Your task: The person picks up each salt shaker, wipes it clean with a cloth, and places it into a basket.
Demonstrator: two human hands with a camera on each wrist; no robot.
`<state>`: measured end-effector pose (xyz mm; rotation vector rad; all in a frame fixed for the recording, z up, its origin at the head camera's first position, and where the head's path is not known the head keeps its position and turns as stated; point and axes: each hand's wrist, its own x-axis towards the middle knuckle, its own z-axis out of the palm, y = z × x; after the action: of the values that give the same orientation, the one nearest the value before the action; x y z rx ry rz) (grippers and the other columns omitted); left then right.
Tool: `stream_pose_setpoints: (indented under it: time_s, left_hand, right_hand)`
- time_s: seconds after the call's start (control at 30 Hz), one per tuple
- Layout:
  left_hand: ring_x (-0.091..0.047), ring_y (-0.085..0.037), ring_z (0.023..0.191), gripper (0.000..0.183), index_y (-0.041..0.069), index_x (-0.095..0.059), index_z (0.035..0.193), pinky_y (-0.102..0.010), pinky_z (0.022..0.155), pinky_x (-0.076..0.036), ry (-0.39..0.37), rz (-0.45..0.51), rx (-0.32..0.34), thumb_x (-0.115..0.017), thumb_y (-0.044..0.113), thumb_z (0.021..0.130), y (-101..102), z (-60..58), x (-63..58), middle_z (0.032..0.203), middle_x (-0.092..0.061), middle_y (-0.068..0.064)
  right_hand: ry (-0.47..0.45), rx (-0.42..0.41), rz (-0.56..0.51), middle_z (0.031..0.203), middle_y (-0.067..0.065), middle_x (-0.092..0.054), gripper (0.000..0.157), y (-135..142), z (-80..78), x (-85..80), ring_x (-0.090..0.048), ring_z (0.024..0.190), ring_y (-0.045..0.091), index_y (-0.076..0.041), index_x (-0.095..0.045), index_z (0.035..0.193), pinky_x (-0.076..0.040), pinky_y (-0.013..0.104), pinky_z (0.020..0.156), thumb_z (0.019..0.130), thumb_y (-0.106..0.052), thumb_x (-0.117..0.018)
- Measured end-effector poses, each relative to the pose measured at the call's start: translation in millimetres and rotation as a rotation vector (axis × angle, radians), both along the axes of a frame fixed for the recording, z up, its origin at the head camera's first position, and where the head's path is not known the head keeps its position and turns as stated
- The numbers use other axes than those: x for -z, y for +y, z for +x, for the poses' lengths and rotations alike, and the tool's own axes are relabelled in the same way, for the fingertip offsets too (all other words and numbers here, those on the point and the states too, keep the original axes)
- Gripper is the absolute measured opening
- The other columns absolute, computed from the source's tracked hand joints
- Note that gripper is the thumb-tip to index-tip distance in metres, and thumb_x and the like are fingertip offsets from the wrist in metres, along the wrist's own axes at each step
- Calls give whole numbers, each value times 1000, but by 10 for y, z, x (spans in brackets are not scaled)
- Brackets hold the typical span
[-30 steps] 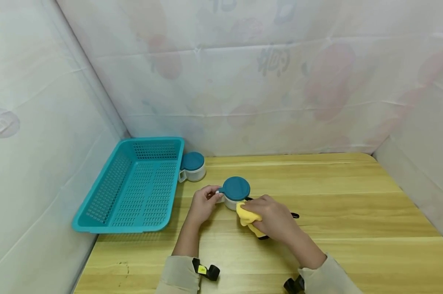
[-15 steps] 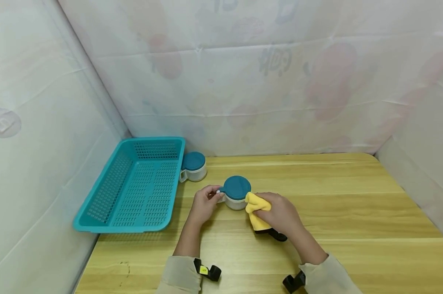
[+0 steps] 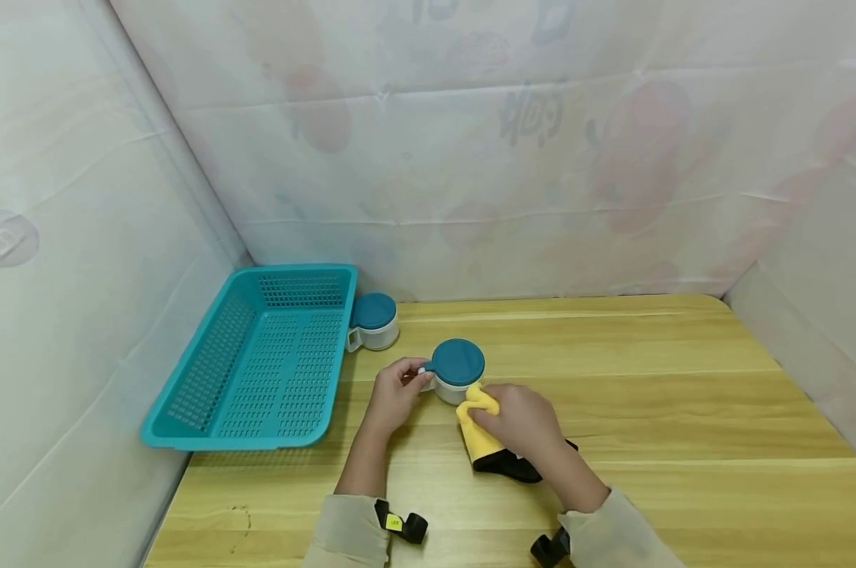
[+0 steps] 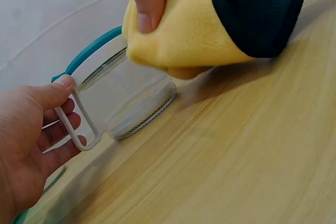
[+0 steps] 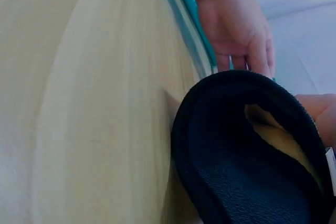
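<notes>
A clear glass seasoning jar [image 3: 450, 392] with a round blue lid [image 3: 458, 362] stands upright on the table. My left hand [image 3: 392, 396] holds its pale handle [image 4: 79, 124], thumb on top near the lid's tab and fingers curled through the loop. A yellow cloth [image 4: 184, 30] with a dark border is bunched in my right hand [image 3: 518, 420]. Its folded front lies against the jar's right side, near the rim. In the right wrist view the cloth's dark edge [image 5: 236, 145] hangs in a loop and hides the jar.
A turquoise perforated basket [image 3: 257, 442] sits at the left of the wooden table [image 3: 648, 394]. Close by its right rim stands a second jar [image 3: 379, 338] with a blue lid. Fabric walls [image 3: 470, 197] rise behind and at both sides.
My right hand has moved the cloth from the jar's right edge toward its front, nearer to me. The jar and my left hand have stayed in place.
</notes>
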<state>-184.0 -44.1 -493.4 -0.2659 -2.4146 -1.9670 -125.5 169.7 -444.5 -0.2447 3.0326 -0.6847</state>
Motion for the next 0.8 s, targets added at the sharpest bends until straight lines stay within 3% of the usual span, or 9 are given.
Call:
stream_pose_setpoints:
  time_s: [0.13, 0.37, 0.57, 0.8]
  left_hand:
    - [-59, -17, 90, 15, 12, -73, 105, -21, 76, -53, -13, 0, 1, -70, 18, 91, -9, 0, -7, 101, -70, -4]
    - [-59, -18, 89, 14, 8, -73, 104, -21, 73, -52, 27, 12, 13, -69, 14, 92, -6, 16, 5, 103, -70, -8]
    - [-60, -16, 88, 12, 12, -73, 102, -21, 71, -52, 38, 3, 25, -69, 18, 92, -3, 22, 17, 100, -70, -4]
    - [-61, -16, 91, 15, 11, -74, 105, -23, 77, -53, 52, -2, 29, -69, 16, 92, 2, 2, 14, 100, -70, -5]
  right_hand:
    - [28, -19, 55, 56, -3, -40, 22, -127, 29, 11, -38, 48, 13, -19, -71, 88, -27, 25, 45, 85, -40, -74]
    - [131, -66, 132, 53, -6, -39, 27, -398, 72, 39, -38, 47, 11, -20, -61, 73, -28, 25, 42, 83, -40, -76]
    - [248, -64, 224, 55, -6, -45, 26, -547, 78, 94, -44, 46, 11, -17, -67, 80, -33, 26, 38, 79, -40, -80]
    - [220, -31, 202, 61, -4, -55, 23, -456, 66, 113, -51, 52, 11, -19, -69, 85, -38, 28, 41, 80, -39, -80]
